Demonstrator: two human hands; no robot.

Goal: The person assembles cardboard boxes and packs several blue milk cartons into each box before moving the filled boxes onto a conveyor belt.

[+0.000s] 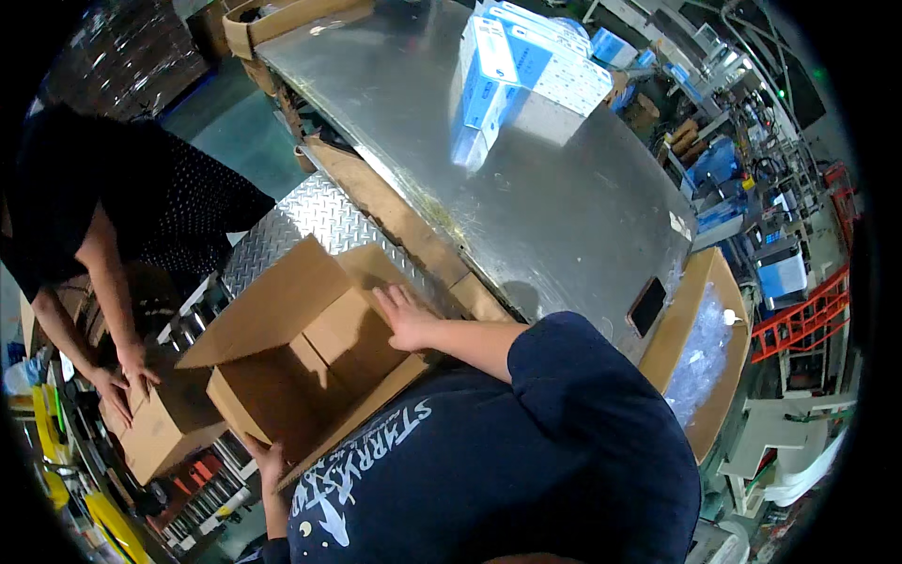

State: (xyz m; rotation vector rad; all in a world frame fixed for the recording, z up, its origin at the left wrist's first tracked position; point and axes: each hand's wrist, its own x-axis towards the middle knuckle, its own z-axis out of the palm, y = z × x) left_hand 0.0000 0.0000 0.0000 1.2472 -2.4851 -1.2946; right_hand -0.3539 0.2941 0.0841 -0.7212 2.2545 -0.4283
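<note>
An open, empty cardboard box (pixel 324 362) stands in front of my body, with its long flap raised on the far side. My left hand (pixel 270 462) grips the near left corner of the box, fingers partly hidden by the cardboard. Across the right end of the same box lies my right hand (pixel 409 320), its fingers stretched out and touching the flap and wall.
At left, a co-worker's hands (pixel 132 381) rest on a closed carton (pixel 169 423). A metal table (pixel 564 216) holds blue-and-white boxes (pixel 526 70) and a phone (pixel 646 305). To the right stands a carton of clear plastic pieces (pixel 700 352). Tread plate (pixel 305 211) lies beyond the box.
</note>
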